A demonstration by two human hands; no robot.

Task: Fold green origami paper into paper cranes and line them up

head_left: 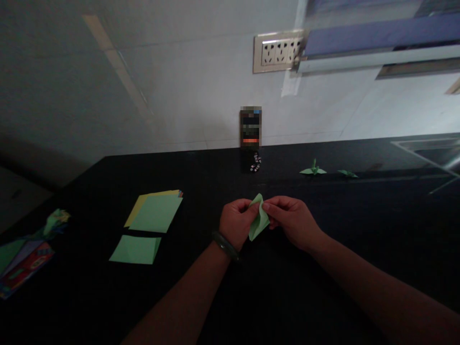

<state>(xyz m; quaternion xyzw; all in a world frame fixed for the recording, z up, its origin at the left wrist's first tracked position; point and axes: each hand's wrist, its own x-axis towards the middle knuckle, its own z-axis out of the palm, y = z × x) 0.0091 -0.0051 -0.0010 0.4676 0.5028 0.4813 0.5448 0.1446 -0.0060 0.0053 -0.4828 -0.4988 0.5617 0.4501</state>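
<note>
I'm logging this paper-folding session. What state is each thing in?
Green paper: partly folded, pinched by left hand and right hand.
Paper stack: flat, unfolded.
Single sheet: flat, apart from the stack.
Two cranes: finished, standing.
Phone: propped upright against the wall.

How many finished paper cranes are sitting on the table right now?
2. One green crane stands at the far side of the black table, right of the dark box; a smaller crane sits just right of it. Dim light may hide others.
</note>
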